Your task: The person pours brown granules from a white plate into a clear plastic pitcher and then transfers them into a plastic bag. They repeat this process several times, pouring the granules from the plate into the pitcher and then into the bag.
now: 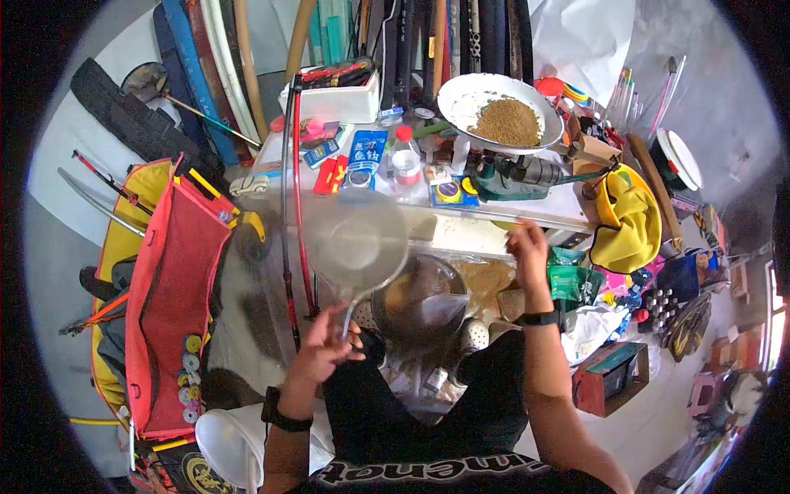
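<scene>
A white dish (462,97) of brown powder (508,122) rests on a green scale (504,178).

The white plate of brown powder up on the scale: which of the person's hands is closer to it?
Right. The right hand is raised just below the plate; the left hand is lower and further left, gripping a metal pan by its handle.

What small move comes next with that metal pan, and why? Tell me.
Probably lower the metal pan toward the bowl beneath: the left hand holds it raised by its handle, and the right hand hovers clear beside the table edge.
</scene>
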Tool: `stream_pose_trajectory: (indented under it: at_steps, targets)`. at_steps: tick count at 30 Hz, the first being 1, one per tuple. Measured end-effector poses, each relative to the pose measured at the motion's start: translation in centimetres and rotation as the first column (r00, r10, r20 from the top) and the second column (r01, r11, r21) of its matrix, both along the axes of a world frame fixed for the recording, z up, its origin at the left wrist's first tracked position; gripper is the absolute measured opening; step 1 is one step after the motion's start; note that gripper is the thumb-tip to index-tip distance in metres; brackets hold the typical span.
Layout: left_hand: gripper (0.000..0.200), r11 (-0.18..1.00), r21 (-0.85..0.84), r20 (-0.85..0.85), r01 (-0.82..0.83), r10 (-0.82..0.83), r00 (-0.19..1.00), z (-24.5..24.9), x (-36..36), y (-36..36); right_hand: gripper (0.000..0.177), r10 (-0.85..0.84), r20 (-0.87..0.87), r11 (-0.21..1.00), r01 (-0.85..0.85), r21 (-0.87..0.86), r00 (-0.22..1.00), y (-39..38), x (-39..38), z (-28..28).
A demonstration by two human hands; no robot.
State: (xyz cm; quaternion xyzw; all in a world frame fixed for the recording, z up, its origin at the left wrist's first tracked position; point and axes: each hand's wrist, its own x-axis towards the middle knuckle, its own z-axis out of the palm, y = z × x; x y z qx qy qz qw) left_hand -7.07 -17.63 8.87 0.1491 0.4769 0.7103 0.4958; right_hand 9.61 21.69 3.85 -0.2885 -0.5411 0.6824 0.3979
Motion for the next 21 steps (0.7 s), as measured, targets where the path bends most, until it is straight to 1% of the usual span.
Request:
stream_pose_trajectory:
  at_steps: [1, 2, 3, 5, 6, 7, 9, 10, 11, 13, 14, 15, 16, 17, 18, 19, 20, 21]
  targets:
    - [0.073, 0.999, 0.006, 0.010, 0.044, -0.044, 0.999, -0.1, 1.0, 0.0, 0.035, -0.001, -0.143, 0.998, -0.008, -0.061, 0.990, 1.4, -0.3, 0.9]
    - [0.067, 0.998, 0.054, 0.047, 0.036, -0.039, 0.998, 0.0, 2.2, 0.2, 0.039, -0.093, -0.225, 0.968, 0.036, -0.246, 0.970, 2.1, -1.0, 3.4]
    - [0.067, 0.998, 0.060, 0.051, 0.029, -0.032, 0.998, -0.3, 2.9, 0.5, 0.041, -0.149, -0.153, 0.916, 0.078, -0.393, 0.977, 4.5, -1.4, 4.1]
    - [0.062, 0.976, 0.217, 0.299, 0.004, -0.071, 0.952, -1.3, 3.9, 0.9, 0.049, -0.080, -0.075, 0.955, 0.055, -0.291, 0.994, 5.8, -2.4, 8.0]
    - [0.056, 0.972, 0.234, 0.334, -0.002, -0.079, 0.939, -1.5, 4.1, 1.5, 0.055, -0.012, -0.049, 0.962, -0.002, -0.273, 0.999, 7.0, -2.9, 9.0]
    - [0.056, 0.971, 0.240, 0.337, -0.015, -0.069, 0.939, -2.1, 4.3, 1.7, 0.058, 0.048, -0.087, 0.946, -0.073, -0.315, 0.995, 8.0, -3.5, 9.9]
    - [0.051, 0.959, 0.276, 0.357, 0.061, -0.161, 0.920, -3.1, 4.5, 2.1, 0.060, 0.062, -0.028, 0.934, -0.068, -0.351, 0.998, 9.9, -5.0, 11.2]
    - [0.048, 0.966, 0.232, 0.333, 0.114, -0.189, 0.924, -3.1, 4.6, 2.2, 0.057, 0.005, 0.004, 0.933, -0.003, -0.360, 1.000, 10.1, -5.6, 11.8]
    - [0.048, 0.966, 0.237, 0.336, 0.106, -0.184, 0.924, -3.2, 4.9, 2.2, 0.057, 0.012, 0.008, 0.935, -0.009, -0.355, 1.000, 11.0, -6.0, 11.8]
    - [0.044, 0.968, 0.173, 0.346, 0.182, -0.233, 0.909, -3.9, 5.8, 2.3, 0.052, 0.232, 0.091, 0.923, -0.189, -0.335, 0.969, 13.2, -6.3, 11.1]
    - [0.042, 0.964, 0.194, 0.347, 0.184, -0.243, 0.906, -4.4, 6.5, 2.4, 0.041, 0.197, 0.125, 0.927, -0.143, -0.347, 0.972, 12.7, -6.5, 11.6]
    - [0.045, 0.967, 0.157, 0.324, 0.198, -0.240, 0.915, -4.4, 7.0, 2.4, 0.041, 0.199, 0.126, 0.927, -0.145, -0.346, 0.972, 13.5, -6.6, 11.3]
    - [0.047, 0.970, 0.128, 0.275, 0.207, -0.235, 0.932, -4.9, 7.7, 2.5, 0.036, 0.254, 0.111, 0.905, -0.195, -0.377, 0.961, 14.9, -6.7, 10.7]
    - [0.049, 0.972, 0.097, 0.225, 0.215, -0.232, 0.946, -5.3, 8.3, 2.7, 0.031, 0.306, 0.094, 0.880, -0.244, -0.408, 0.947, 14.7, -6.9, 11.3]
    - [0.052, 0.968, 0.102, 0.159, 0.228, -0.242, 0.957, -5.7, 8.6, 3.0, 0.031, 0.307, 0.095, 0.880, -0.244, -0.407, 0.947, 14.3, -7.3, 11.7]
    - [0.052, 0.968, 0.102, 0.158, 0.228, -0.242, 0.957, -5.8, 8.8, 3.0, 0.028, 0.181, 0.082, 0.906, -0.134, -0.402, 0.980, 13.9, -7.8, 12.1]
    - [0.052, 0.978, 0.089, 0.208, 0.191, -0.206, 0.956, -5.5, 8.9, 3.0, 0.026, 0.051, 0.068, 0.917, -0.020, -0.399, 0.996, 13.2, -8.1, 12.7]
    - [0.052, 0.985, 0.073, 0.256, 0.155, -0.169, 0.952, -5.3, 8.9, 2.9, 0.026, 0.047, 0.066, 0.916, -0.017, -0.400, 0.997, 13.5, -8.0, 12.5]
